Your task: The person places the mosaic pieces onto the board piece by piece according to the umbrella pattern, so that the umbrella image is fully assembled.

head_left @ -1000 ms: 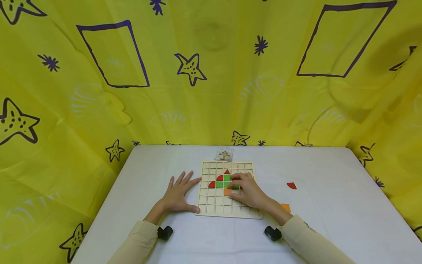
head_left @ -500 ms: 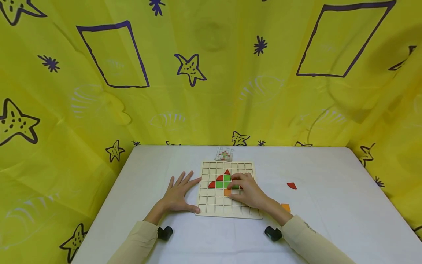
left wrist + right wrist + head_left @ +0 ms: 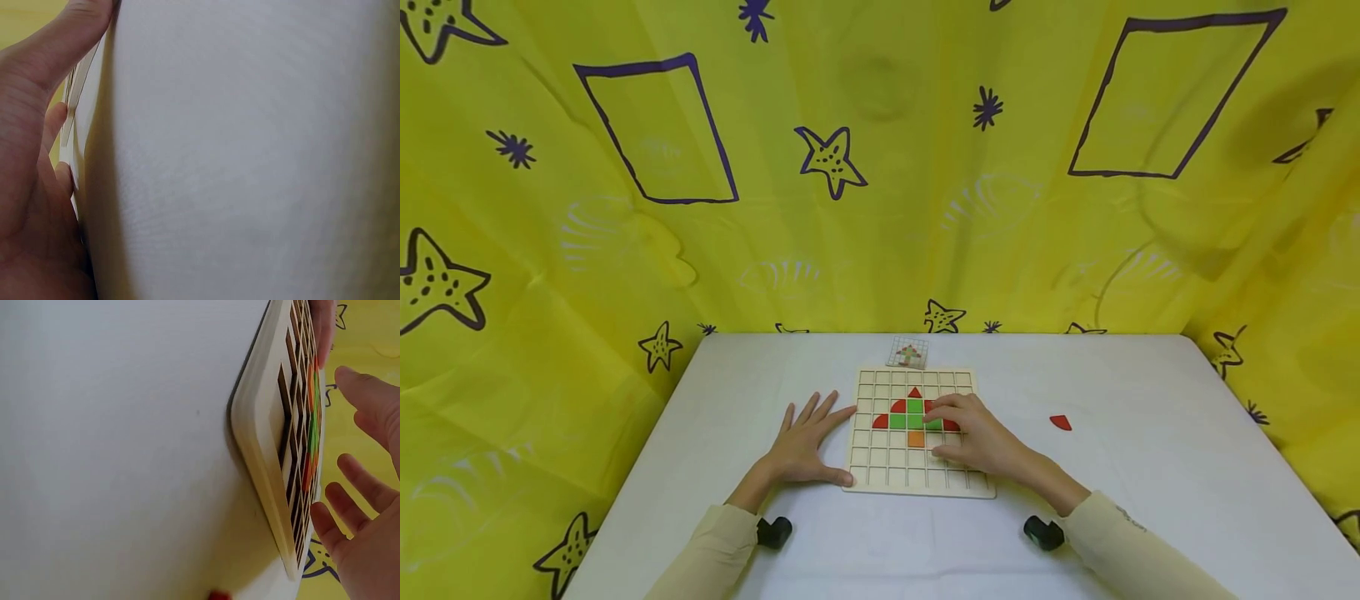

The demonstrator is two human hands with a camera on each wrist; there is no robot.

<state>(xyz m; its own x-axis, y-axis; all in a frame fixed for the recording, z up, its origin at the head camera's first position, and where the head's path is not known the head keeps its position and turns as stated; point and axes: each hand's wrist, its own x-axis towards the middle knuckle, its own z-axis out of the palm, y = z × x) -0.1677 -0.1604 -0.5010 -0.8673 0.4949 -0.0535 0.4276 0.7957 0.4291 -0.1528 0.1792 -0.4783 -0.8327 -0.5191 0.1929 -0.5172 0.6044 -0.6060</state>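
Note:
A pale wooden grid board [image 3: 880, 477] lies on the table. Its slots hold green squares [image 3: 897, 422], a red triangle [image 3: 914, 392], red quarter-circle pieces [image 3: 881, 422] and one orange square [image 3: 916, 439]. My left hand [image 3: 797, 450] is spread flat at the board's left side, thumb and index fingertip touching its edge. Over the right half of the board hovers my right hand [image 3: 981, 433], fingers loosely bent and apart. In the right wrist view nothing sits between the fingers of that hand [image 3: 369, 531]. It partly covers the pieces on the right.
One loose red quarter-circle piece [image 3: 1060, 422] lies on the white table [image 3: 1135, 467], right of the board. A small card [image 3: 907, 352] with a printed grid pattern is behind the board. Yellow patterned cloth [image 3: 880, 250] rises around the table.
My right hand has drawn slightly back to the right, away from the orange square on the board. The loose orange square near my right forearm is now out of sight. My left hand stays put.

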